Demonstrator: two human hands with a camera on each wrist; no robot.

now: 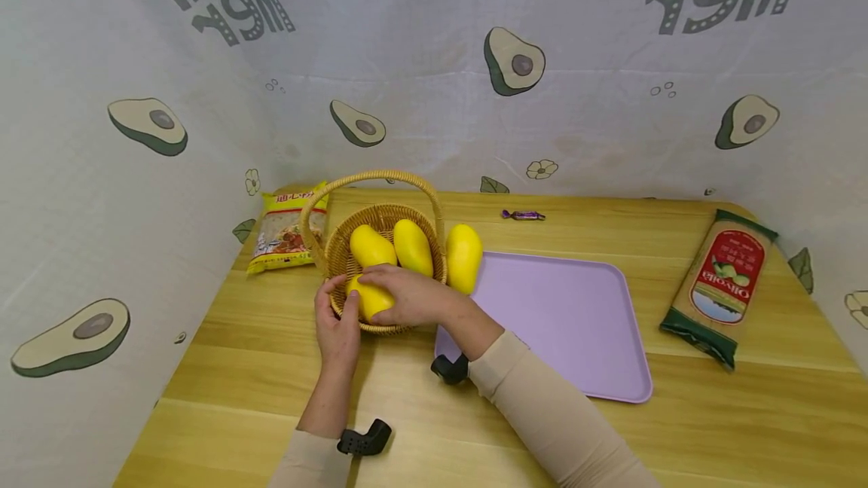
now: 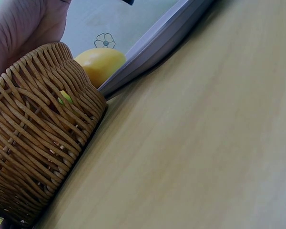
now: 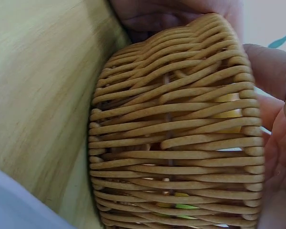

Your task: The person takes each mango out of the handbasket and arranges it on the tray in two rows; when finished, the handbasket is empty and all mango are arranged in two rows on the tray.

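Observation:
A round wicker basket [image 1: 383, 211] with a tall arched handle stands left of the table's middle. Inside it lie two yellow mangoes [image 1: 372, 246] at the back and a third mango [image 1: 370, 298] at the front. My right hand [image 1: 414, 298] reaches over the rim and grips that front mango from above. At the left front rim, my left hand [image 1: 339, 333] holds the basket wall, its thumb close to the same mango. Through the weave [image 3: 181, 129], bits of yellow show in the right wrist view. Another mango [image 1: 464, 258] lies outside, between basket and tray.
A lilac tray [image 1: 563, 322] lies right of the basket. Behind the basket's left side is a yellow food packet [image 1: 283, 228]. A purple-wrapped candy [image 1: 524, 215] lies near the back edge, and a pasta packet [image 1: 722, 285] at the far right. Patterned cloth encloses the table.

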